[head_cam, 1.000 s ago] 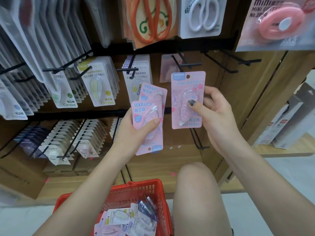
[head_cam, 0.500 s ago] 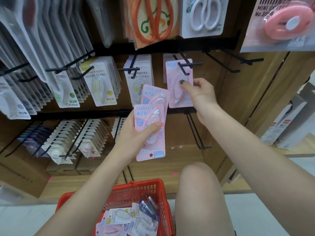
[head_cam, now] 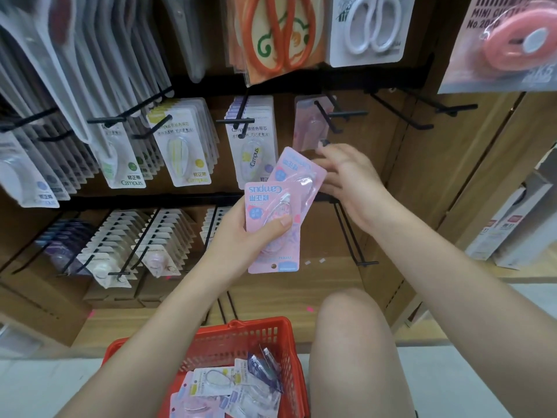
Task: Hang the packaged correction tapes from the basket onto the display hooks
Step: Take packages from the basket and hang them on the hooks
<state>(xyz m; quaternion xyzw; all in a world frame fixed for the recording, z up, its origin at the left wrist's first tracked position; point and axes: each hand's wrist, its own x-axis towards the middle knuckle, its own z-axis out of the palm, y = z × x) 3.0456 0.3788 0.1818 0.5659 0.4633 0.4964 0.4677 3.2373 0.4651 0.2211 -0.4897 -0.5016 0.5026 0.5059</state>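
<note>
Two pink correction-tape packs (head_cam: 272, 227) sit gripped in the left hand (head_cam: 241, 236). The right hand (head_cam: 346, 176), fingers loosely curled, touches the rear pack; next it likely must pinch it and thread the pink hook (head_cam: 327, 120).

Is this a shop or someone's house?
Most likely a stationery shop: packaged correction tapes hang in rows on display hooks, scissors hang above, and a red basket holds more stock.
</note>
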